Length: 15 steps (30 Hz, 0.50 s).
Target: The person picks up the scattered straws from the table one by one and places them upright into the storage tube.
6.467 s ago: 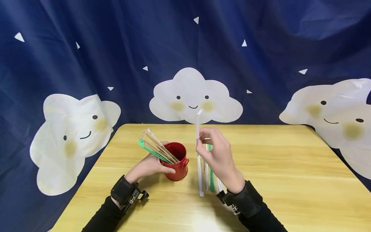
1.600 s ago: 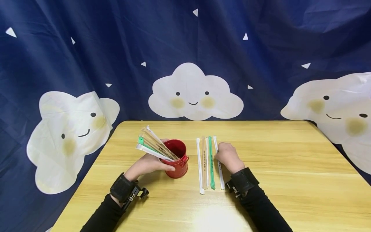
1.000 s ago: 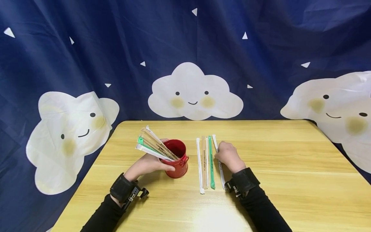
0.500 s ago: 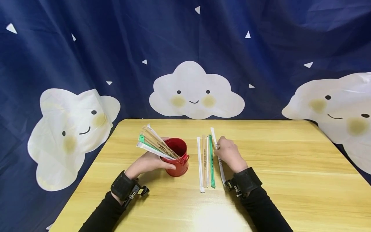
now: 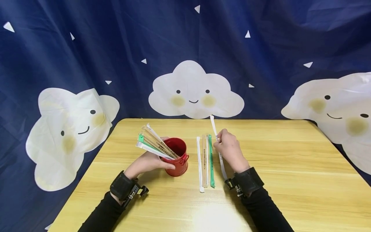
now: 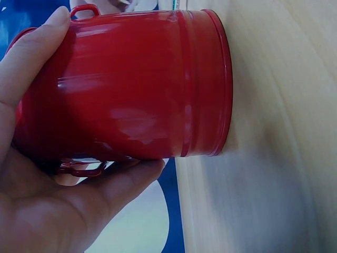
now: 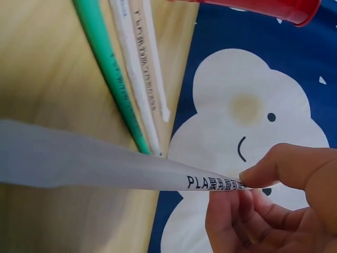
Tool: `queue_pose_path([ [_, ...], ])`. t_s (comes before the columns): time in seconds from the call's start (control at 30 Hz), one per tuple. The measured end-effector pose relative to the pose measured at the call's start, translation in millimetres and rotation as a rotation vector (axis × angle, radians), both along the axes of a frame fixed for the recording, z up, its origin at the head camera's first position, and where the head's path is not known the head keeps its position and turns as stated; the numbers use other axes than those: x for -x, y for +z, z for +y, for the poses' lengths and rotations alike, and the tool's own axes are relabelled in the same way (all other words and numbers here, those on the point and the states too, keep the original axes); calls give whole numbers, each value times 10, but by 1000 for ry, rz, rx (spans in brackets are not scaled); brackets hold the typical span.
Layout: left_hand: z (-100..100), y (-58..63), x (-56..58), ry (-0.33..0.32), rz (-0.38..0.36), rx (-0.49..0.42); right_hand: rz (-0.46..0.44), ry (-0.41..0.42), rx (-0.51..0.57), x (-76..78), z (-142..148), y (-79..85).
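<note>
Thumb and fingers of my left hand (image 5: 150,164) grip a small red metal bucket (image 5: 176,167) near its rim; the left wrist view shows the bucket (image 6: 126,84) from the side. Several wrapped straws (image 5: 155,145), white, tan and green, lean out over its left rim. My right hand (image 5: 230,149) pinches a white paper-wrapped straw (image 5: 214,125) around its middle. In the right wrist view this straw (image 7: 95,163) carries black print beginning "PLA", and the hand (image 7: 274,200) holds it between thumb and fingertips, tilted up from the table.
Between the hands, several wrapped straws lie side by side on the wooden table (image 5: 290,167): a white one (image 5: 199,164), a tan one (image 5: 204,161) and a green one (image 5: 211,161) among them. A dark blue curtain (image 5: 261,48) with white clouds hangs behind the table.
Earlier, the right hand held another white straw; a white one now leans in the bucket. Since then it has pinched the rightmost straw and raised it. The left hand keeps its grip.
</note>
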<state>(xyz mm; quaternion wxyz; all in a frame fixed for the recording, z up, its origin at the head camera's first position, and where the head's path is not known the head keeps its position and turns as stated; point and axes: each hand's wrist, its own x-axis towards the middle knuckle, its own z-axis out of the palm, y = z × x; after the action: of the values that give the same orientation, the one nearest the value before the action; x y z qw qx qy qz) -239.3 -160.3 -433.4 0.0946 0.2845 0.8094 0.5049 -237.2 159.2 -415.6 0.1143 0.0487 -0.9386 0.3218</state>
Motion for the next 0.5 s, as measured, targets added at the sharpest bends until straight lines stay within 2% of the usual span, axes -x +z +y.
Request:
queue_pose_path([
  [0.23, -7, 15, 12, -39, 63, -22, 149, 2, 53, -17, -32, 59],
  [0.5, 6, 39, -5, -45, 50, -25, 392, 23, 133, 9, -67, 81],
])
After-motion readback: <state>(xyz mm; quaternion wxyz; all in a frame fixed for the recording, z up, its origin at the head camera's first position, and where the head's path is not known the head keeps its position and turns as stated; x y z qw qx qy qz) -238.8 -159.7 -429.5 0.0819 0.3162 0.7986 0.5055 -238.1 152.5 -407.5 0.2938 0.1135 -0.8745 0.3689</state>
